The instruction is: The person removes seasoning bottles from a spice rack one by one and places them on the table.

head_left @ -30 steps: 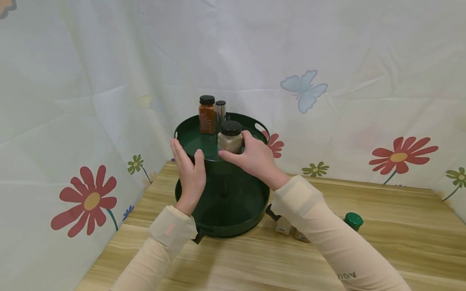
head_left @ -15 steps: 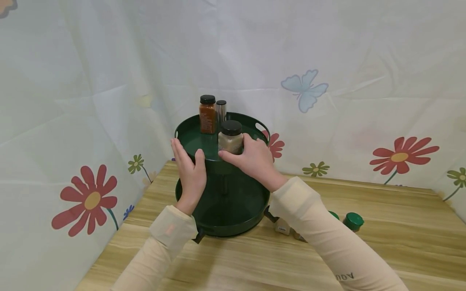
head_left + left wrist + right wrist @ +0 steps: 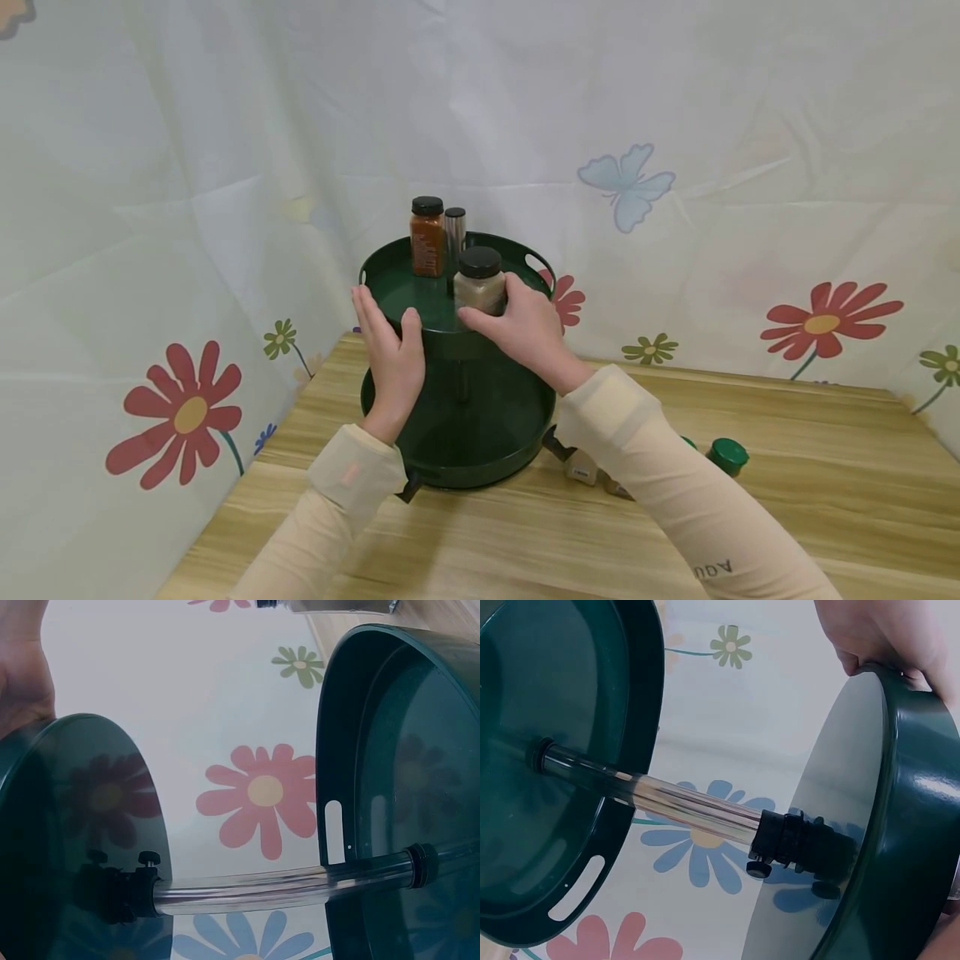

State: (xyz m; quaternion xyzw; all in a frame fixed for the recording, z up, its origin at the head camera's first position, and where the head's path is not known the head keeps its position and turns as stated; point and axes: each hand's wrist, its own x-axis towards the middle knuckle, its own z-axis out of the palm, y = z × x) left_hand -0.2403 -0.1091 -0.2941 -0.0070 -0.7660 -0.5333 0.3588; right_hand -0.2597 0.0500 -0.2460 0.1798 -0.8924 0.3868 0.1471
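A square clear jar [image 3: 480, 292] with a black lid and pale contents is upright over the front right part of the upper green tray [image 3: 450, 344]. My right hand [image 3: 528, 333] grips it from the right, thumb across the front. Against the outer wall of that tray, at the front left, rests my left hand [image 3: 396, 362] with its fingers extended. Behind stand a spice jar [image 3: 427, 246] with red-brown contents and a slim silver cylinder [image 3: 457, 232] with a black top. A clear post [image 3: 240, 891] joins the upper tray to the lower tray [image 3: 468, 477].
To the right of the stand, partly behind the right sleeve, are small jars [image 3: 581, 468] and a green-lidded container [image 3: 727, 457] on the wooden table [image 3: 810, 433]. A flowered white curtain [image 3: 720, 125] hangs close behind and at the left.
The jar in my right hand has shifted slightly to the right, the hand moving with it. My left hand stays against the tray.
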